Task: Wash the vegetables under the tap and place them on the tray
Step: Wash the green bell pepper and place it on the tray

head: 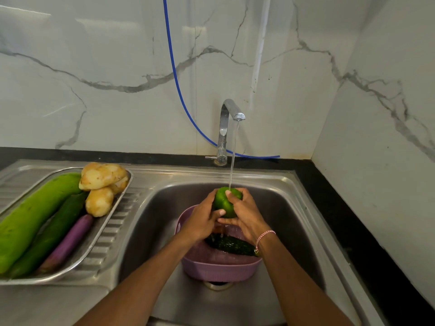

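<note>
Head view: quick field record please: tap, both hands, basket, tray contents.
tap: running, stream lands on the green pepper
left hand: grips the green pepper
right hand: grips it too
basket: purple, in the sink, holds a bumpy dark green vegetable
tray: left of the sink; long gourd, dark green cucumber, purple eggplant, potatoes

At twelve o'clock, white marble wall [117, 67] veined in grey, meeting a second marble panel [388, 137] at three o'clock. Down from twelve o'clock, thin blue hose [174, 74], curving right and ending low along the wall, just above the black table [341, 220]. Toward six o'clock, purple slotted basket [219, 269] standing in the steel sink [294, 231], over the drain [217, 284]. Ribbed draining board [122, 222] at nine o'clock.
</note>
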The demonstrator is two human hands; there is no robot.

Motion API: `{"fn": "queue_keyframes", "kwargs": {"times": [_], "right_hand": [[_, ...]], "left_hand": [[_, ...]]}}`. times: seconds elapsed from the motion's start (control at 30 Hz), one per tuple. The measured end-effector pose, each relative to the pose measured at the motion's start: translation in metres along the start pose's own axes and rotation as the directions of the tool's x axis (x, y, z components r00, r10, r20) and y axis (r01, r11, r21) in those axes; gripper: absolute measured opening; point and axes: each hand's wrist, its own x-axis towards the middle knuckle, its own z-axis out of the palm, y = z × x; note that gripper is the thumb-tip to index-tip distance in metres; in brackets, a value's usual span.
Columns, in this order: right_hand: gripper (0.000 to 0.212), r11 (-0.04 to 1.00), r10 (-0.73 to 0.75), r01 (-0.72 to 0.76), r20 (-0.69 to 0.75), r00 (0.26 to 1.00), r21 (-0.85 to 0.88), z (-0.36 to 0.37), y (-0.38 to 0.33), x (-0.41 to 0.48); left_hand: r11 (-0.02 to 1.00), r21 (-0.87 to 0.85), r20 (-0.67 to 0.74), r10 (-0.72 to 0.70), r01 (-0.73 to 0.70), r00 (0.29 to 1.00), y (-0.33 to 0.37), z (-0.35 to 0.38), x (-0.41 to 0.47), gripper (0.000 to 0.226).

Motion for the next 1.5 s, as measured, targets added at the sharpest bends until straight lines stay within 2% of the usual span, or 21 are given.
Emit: {"fn": "queue_keyframes", "kwargs": {"times": [0.17,0.4,0.6,0.67,0.83,0.97,1.13,1.2,1.27,1.37,1.5], "right_hand": [[0.017,0.999,0.021,-0.021,-0.014,1.000,-0.035,0.000,0.001,0.001],[0.028,0.986,0.017,-0.035,0.111,0.994,0.163,-0.010,-0.011,0.001],[0.039,0.993,0.000,-0.019,0.163,0.987,0.113,-0.018,-0.005,0.000],[0.033,0.995,-0.006,-0.012,0.183,0.983,0.096,-0.017,-0.006,0.000],[0.025,0.996,-0.077,0.080,0.080,0.994,-0.035,-0.013,-0.003,-0.001],[0.031,0.971,-0.125,0.127,0.022,0.992,-0.200,-0.012,0.002,0.004],[0.043,0.974,-0.132,0.127,-0.014,0.991,-0.187,-0.010,0.000,0.003],[0.044,0.953,-0.176,0.175,0.021,0.984,-0.246,-0.008,0.000,0.003],[0.046,0.887,-0.247,0.270,0.108,0.963,-0.375,-0.007,0.001,0.002],[0.029,0.833,-0.296,0.337,0.162,0.941,-0.439,-0.006,0.003,-0.003],[0.018,0.873,-0.212,0.245,0.123,0.969,-0.422,0.001,0.004,-0.005]], "left_hand": [[0.998,-0.035,0.002,-0.048,0.048,0.999,-0.002,0.000,0.002,0.059],[0.956,-0.252,-0.081,-0.178,0.152,0.981,0.003,0.002,0.001,0.043],[0.910,-0.374,-0.069,-0.220,0.179,0.973,0.009,0.000,0.002,0.042],[0.871,-0.447,-0.063,-0.258,0.204,0.964,0.011,-0.001,0.001,0.043],[0.756,-0.606,0.002,-0.310,0.248,0.951,0.021,0.000,-0.003,0.031],[0.774,-0.590,0.039,-0.260,0.232,0.965,0.026,-0.001,-0.004,0.032],[0.808,-0.561,0.005,-0.215,0.181,0.977,0.025,-0.004,-0.004,0.037],[0.831,-0.532,-0.003,-0.192,0.161,0.981,0.024,-0.005,-0.003,0.040],[0.860,-0.480,0.005,-0.194,0.173,0.981,0.021,-0.006,-0.002,0.041],[0.886,-0.415,0.020,-0.218,0.206,0.976,0.018,-0.005,-0.001,0.036],[0.898,-0.397,0.004,-0.204,0.189,0.979,0.020,-0.006,-0.002,0.037]]}}
